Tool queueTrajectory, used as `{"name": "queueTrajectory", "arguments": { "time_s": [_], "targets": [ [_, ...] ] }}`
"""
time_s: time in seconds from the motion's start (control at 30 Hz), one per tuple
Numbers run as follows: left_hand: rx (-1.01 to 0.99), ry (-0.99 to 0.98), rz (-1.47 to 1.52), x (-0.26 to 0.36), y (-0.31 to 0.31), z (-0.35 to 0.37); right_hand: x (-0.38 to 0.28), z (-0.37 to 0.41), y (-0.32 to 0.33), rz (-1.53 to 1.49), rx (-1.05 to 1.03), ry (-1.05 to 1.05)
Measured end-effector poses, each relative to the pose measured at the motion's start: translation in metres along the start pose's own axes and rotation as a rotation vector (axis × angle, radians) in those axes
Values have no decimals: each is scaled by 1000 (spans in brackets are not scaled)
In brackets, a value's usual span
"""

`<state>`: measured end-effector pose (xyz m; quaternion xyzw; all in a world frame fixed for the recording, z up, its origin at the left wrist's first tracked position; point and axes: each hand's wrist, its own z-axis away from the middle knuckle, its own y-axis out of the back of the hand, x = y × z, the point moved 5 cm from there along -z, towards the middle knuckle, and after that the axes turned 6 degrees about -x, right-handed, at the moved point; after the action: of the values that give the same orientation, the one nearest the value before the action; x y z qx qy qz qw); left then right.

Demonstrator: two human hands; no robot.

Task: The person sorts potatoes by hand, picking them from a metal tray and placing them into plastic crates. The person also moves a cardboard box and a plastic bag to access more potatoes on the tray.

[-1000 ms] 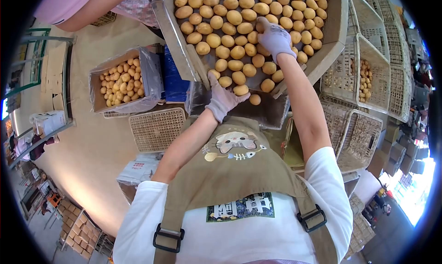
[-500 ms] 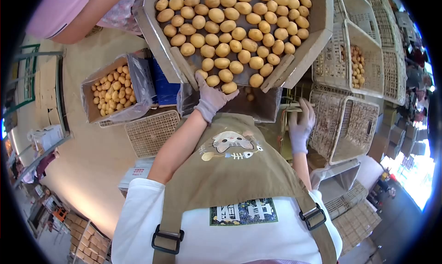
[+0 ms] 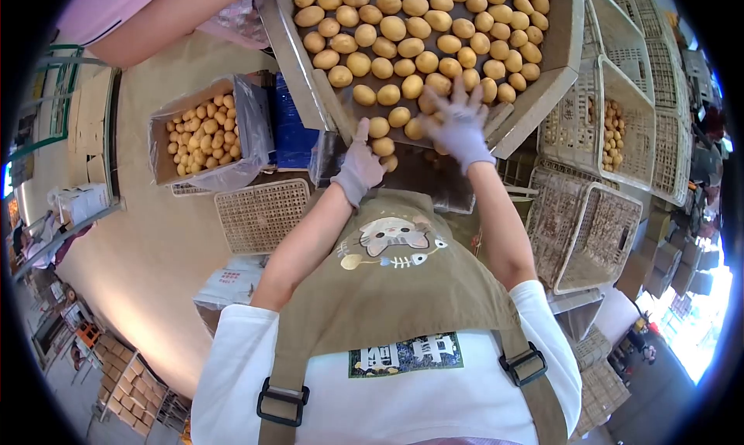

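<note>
Yellow-brown oval fruits (image 3: 393, 29) lie spread over a sorting tray with wooden side walls (image 3: 537, 108), which narrows toward me. At the left of its mouth is my left hand (image 3: 361, 168), in a pale glove. Its index finger points up along the left wall, and a few fruits (image 3: 379, 127) lie right beside it. My right hand (image 3: 459, 127), gloved too, reaches over the fruits at the right of the mouth, fingers spread and slightly blurred. Below the mouth stands a dark lined box (image 3: 434, 186), partly hidden by my hands and apron.
To the left stands a plastic-lined carton (image 3: 160, 139) full of the same fruits, near a plastic crate (image 3: 262, 215). Stacked crates (image 3: 626, 135) line the right side, one holding fruits. Another person's arm (image 3: 167, 26) shows at the upper left.
My right hand has come from beside the crates on the right onto the fruits at the tray's mouth. My left hand stays by the left wall. Fruits near the mouth have shifted toward the box.
</note>
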<state>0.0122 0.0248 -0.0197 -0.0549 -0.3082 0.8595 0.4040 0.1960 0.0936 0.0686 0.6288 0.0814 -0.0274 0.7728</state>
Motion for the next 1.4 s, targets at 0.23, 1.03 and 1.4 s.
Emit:
{"name": "queueTrajectory", "arguments": {
  "time_s": [0.23, 1.03, 1.4],
  "targets": [
    [-219, 53, 215, -5, -17, -15, -20, 6, 5, -54, -156, 220],
    [-291, 110, 286, -1, -33, -9, 48, 51, 74, -46, 305, 85],
    [-272, 111, 319, -2, -26, -11, 9, 40, 35, 78, 19, 55]
  ]
}}
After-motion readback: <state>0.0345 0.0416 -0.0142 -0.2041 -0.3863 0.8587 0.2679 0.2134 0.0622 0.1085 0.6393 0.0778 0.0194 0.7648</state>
